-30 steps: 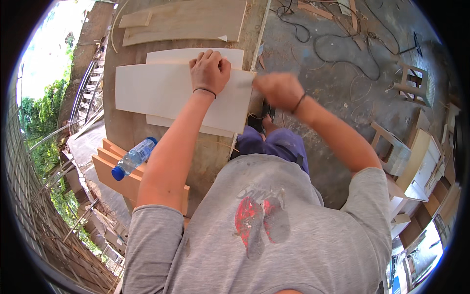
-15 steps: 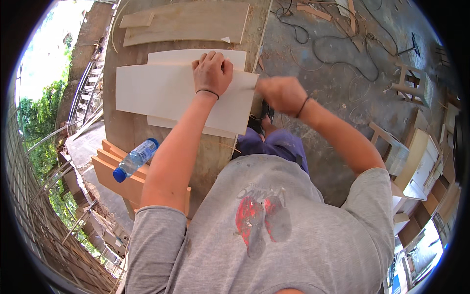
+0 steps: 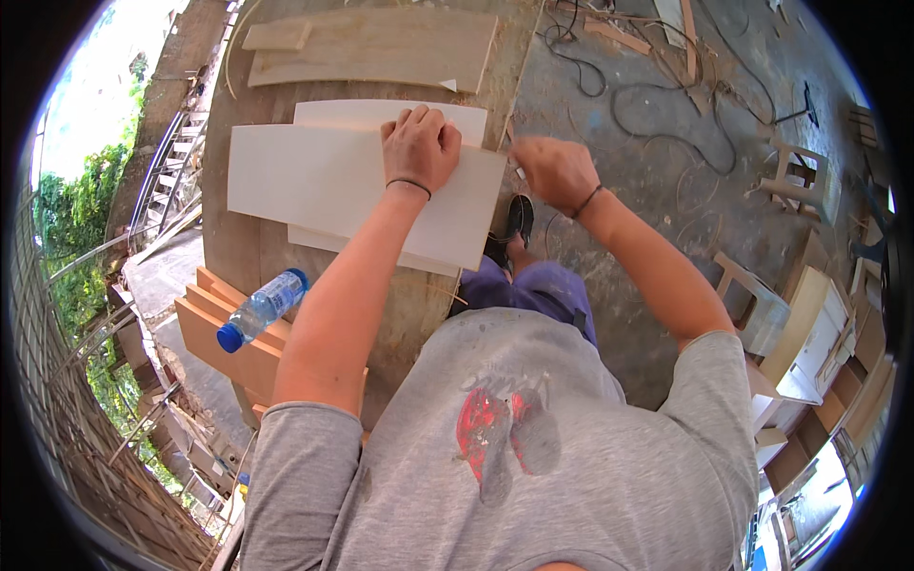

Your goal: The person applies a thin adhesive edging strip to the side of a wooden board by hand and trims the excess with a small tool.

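Note:
My left hand (image 3: pixel 419 152) is closed over the far edge of a white board (image 3: pixel 324 176), with its knuckles up and fingertips hidden. This board lies crosswise on a second white board (image 3: pixel 347 112), which shows beyond its far side and along its near side. At the right end of the top board, my right hand (image 3: pixel 557 174) is curled shut and somewhat blurred. A small pale bit shows under its fingers, too unclear to name.
The boards lie on a wooden worktable (image 3: pixel 217 190). Farther back are a long bare panel (image 3: pixel 381 52) and a small wood piece (image 3: pixel 276 36). A plastic bottle (image 3: pixel 267 306) rests on brown slats (image 3: pixel 224 347) at left. Cables (image 3: pixel 666 143) and stools (image 3: pixel 800 181) are on the floor at right.
My right hand has shifted slightly to the right, away from the board's end. My left hand stays on the board; the whole view has moved a little.

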{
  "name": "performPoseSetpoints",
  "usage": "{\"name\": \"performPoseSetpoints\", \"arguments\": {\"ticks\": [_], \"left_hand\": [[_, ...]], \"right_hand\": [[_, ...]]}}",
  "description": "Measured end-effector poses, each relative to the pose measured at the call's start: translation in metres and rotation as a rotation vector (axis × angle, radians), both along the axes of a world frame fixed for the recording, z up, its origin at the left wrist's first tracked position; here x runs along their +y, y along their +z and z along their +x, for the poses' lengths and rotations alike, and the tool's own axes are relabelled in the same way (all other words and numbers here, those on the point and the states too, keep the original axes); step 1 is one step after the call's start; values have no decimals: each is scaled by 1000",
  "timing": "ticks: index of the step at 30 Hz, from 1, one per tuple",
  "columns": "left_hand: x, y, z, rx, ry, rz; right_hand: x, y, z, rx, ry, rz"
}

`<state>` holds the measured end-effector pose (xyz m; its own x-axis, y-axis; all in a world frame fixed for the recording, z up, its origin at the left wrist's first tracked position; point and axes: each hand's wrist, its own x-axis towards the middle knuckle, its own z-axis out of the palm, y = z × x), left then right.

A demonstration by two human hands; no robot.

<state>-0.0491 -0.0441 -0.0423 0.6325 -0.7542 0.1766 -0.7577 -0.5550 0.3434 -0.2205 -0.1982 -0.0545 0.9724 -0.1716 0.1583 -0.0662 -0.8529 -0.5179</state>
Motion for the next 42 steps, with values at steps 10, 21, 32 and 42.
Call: {"name": "performPoseSetpoints", "arguments": {"ticks": [10, 21, 32, 42], "left_hand": [[2, -1, 0, 14, -1, -8], [3, 0, -1, 20, -11, -9], [2, 1, 1, 1, -5, -24], [2, -1, 1, 10, -6, -52]], "right_hand": [[1, 18, 2, 113, -41, -103], [-11, 43, 13, 154, -174, -90], [-3, 27, 5, 118, 4, 31], [-10, 35, 5, 94, 43, 32]]}}
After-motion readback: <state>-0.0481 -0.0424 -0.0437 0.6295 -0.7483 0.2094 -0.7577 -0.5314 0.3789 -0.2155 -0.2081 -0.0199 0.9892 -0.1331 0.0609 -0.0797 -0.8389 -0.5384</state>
